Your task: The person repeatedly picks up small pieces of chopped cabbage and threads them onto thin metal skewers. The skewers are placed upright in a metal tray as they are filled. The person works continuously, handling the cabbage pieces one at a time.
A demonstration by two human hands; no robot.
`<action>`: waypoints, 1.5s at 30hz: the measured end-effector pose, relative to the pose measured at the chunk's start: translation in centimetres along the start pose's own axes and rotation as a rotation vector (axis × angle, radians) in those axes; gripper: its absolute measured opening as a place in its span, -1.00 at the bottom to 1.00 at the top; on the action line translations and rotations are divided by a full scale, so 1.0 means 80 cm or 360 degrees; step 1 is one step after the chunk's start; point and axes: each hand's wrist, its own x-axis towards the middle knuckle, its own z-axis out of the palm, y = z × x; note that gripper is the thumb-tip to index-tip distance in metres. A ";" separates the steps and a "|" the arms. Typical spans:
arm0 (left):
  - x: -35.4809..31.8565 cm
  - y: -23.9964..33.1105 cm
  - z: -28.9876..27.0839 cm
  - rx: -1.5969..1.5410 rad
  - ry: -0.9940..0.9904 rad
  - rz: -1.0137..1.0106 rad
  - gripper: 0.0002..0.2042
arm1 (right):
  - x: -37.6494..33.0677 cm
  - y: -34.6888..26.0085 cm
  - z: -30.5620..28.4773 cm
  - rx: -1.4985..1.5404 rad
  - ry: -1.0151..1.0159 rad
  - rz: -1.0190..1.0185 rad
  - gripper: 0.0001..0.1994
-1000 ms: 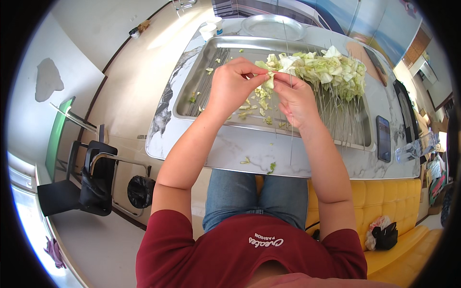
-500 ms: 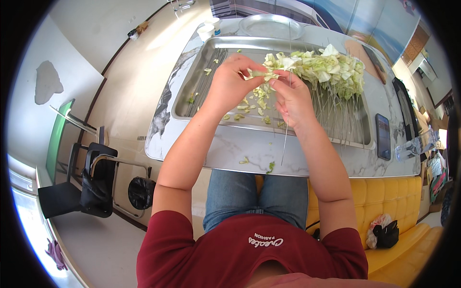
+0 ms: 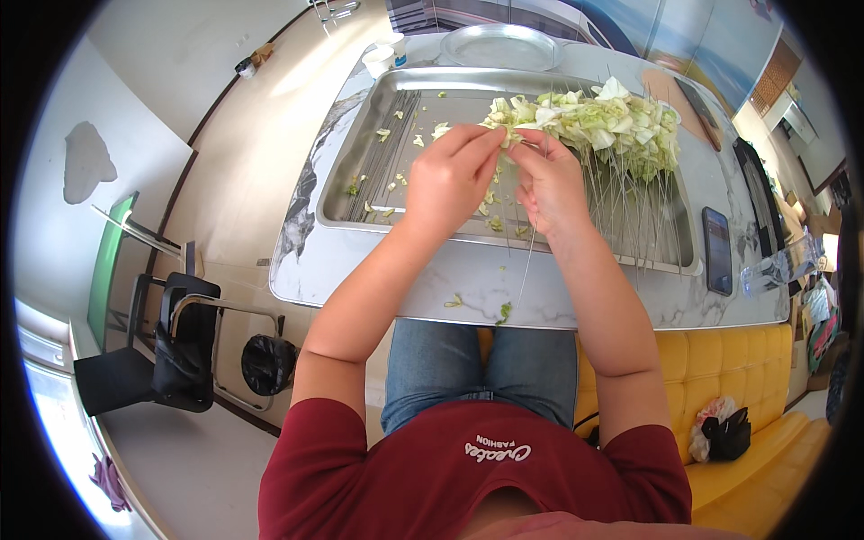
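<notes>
Over the metal tray (image 3: 355, 216) my two hands meet at their fingertips. My left hand (image 3: 450, 180) is closed in a pinch on a small piece of pale green cabbage leaf (image 3: 509, 135). A thin metal skewer (image 3: 529, 265) is gripped by my right hand (image 3: 551, 184), its lower end slanting down past the tray's near rim. The skewer's tip is hidden by my fingers. Just beyond and right of them lies a heap of skewered cabbage leaves (image 3: 612, 126), bare skewer ends pointing toward me. Bare skewers (image 3: 389, 148) lie at the tray's left side.
Cabbage scraps lie in the tray and on the marble-patterned table (image 3: 423, 279). A round metal plate (image 3: 502, 47) and paper cups (image 3: 379, 61) stand at the back. A phone (image 3: 717, 252), a clear plastic bottle (image 3: 781, 270) and a knife (image 3: 698, 117) on a board are at the right.
My left hand has moved slightly down and right, its fingers closing against my right fingertips at the leaf. The right hand and skewer have barely shifted.
</notes>
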 end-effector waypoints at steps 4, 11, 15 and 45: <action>-0.002 0.008 0.005 0.0178 -0.0065 0.0238 -0.63 | 0.003 -0.001 -0.007 0.0027 0.0112 0.0055 -0.76; 0.009 -0.004 -0.001 0.0318 -0.0101 0.0395 -0.66 | -0.001 -0.003 -0.003 0.0016 0.0069 0.0116 -0.83; 0.017 -0.007 -0.013 -0.0068 -0.0120 -0.0049 -0.77 | -0.005 -0.010 0.000 -0.0149 -0.0026 0.0097 -0.84; 0.018 -0.122 -0.077 -0.1112 0.0313 -0.1130 -0.79 | -0.027 0.006 0.023 -0.1443 -0.0700 -0.0005 -0.72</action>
